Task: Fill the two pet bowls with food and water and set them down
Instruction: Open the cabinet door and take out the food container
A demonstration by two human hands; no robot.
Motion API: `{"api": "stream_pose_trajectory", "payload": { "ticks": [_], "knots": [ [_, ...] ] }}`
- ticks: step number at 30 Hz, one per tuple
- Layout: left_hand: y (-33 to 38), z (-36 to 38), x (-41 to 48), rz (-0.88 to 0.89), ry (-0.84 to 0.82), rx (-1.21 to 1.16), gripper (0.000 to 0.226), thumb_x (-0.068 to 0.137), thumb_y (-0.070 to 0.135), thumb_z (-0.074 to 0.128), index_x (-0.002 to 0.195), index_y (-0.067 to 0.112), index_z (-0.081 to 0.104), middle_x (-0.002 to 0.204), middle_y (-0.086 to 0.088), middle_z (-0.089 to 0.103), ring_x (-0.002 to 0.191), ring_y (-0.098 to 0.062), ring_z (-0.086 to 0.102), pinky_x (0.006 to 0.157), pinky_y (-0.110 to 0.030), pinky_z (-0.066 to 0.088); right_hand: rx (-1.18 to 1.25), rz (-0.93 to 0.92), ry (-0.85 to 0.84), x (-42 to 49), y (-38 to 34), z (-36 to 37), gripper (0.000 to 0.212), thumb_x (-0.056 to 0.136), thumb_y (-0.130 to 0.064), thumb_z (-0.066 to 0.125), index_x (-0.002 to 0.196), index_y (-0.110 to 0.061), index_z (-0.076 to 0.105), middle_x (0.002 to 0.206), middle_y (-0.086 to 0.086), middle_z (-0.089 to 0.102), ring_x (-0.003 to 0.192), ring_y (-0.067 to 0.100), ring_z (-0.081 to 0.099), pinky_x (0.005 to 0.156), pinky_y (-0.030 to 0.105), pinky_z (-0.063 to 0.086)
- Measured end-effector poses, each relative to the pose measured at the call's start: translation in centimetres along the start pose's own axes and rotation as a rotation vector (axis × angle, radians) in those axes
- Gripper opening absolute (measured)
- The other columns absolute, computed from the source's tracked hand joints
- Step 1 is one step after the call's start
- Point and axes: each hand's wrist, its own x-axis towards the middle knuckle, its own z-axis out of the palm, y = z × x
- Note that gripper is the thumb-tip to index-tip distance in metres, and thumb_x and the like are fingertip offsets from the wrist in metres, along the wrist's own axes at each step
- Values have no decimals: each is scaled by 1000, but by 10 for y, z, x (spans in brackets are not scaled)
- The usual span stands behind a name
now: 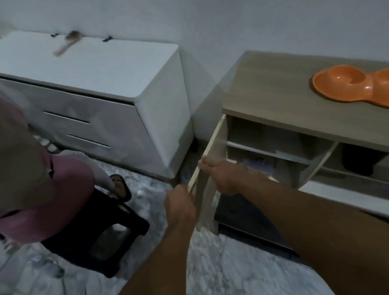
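One orange double pet bowl [362, 89], two wells, sits at the bench [267, 94] top's right end. Left hand [179, 205] and right hand [219, 177] each grip the one swung-open door [216, 142] edge; floor open below.

Cabinet [280, 92] stood against wall. Orange bowls [362, 87], joined as pair, set on cabinet top toward its right end. Cabinet's left door [215, 144] swung open, its edge gripped by both hands: right hand [224, 175] higher, thumb laid over edge; left hand [179, 205] lower, fingers curled round edge. Second door [318, 164], right of first, seen ajar. Blurred items seen on shelf [270, 152] inside cabinet; dark object [359, 159] in right compartment. White chest [95, 68] left of cabinet. Black stool [96, 233] farther left, sandalled foot of person [34, 191] in pink rested on it.
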Motion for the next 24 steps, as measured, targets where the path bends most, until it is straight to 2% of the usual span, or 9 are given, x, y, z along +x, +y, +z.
{"api": "stream_pose_trajectory", "payload": {
  "ticks": [4, 8, 16, 19, 21, 24],
  "knots": [
    [-24, -24, 40, 79, -65, 180, 26, 97, 9, 46, 117, 8, 63, 116, -14, 67, 110, -30, 63, 88, -33, 49, 21, 75, -14, 26, -30, -7, 83, 93, -3, 47, 157, -29, -1, 163, -11, -15, 146, 33, 25, 116, 50, 27],
    [-40, -42, 66, 145, -94, 258, 29, 101, 8, 40, 125, 8, 56, 124, -14, 63, 116, -28, 60, 94, -34, 47, 53, 122, 0, 52, -50, -8, 83, 92, -6, 46, 157, -27, -2, 163, -10, -16, 145, 34, 29, 113, 52, 32],
    [-54, -51, 72, 189, -96, 239, 29, 102, 7, 37, 126, 5, 52, 123, -16, 61, 114, -31, 60, 90, -36, 49, 89, 160, 28, 62, -63, -6, 85, 91, -3, 48, 157, -26, -2, 163, -9, -17, 140, 35, 35, 109, 51, 37],
    [-61, -44, 73, 249, -55, 239, 37, 99, 5, 40, 136, 0, 42, 130, -19, 55, 118, -33, 57, 95, -39, 47, 99, 160, 52, 63, -65, -4, 87, 91, -3, 50, 157, -26, -2, 163, -9, -16, 140, 35, 36, 108, 52, 38],
    [-66, -37, 73, 339, 25, 224, 52, 96, 2, 43, 146, -2, 29, 144, -22, 42, 132, -34, 43, 109, -41, 38, 127, 160, 88, 60, -63, -2, 88, 90, -3, 50, 157, -26, -2, 164, -8, -13, 140, 35, 35, 108, 52, 38],
    [-61, -32, 65, 486, 34, 192, 71, 93, -4, 43, 154, 1, 6, 161, -18, 12, 150, -27, 11, 123, -39, 10, 189, 217, 199, 50, -48, 11, 88, 92, -11, 55, 156, -25, -3, 164, -8, -10, 139, 34, 37, 106, 53, 40]
  ]
}}
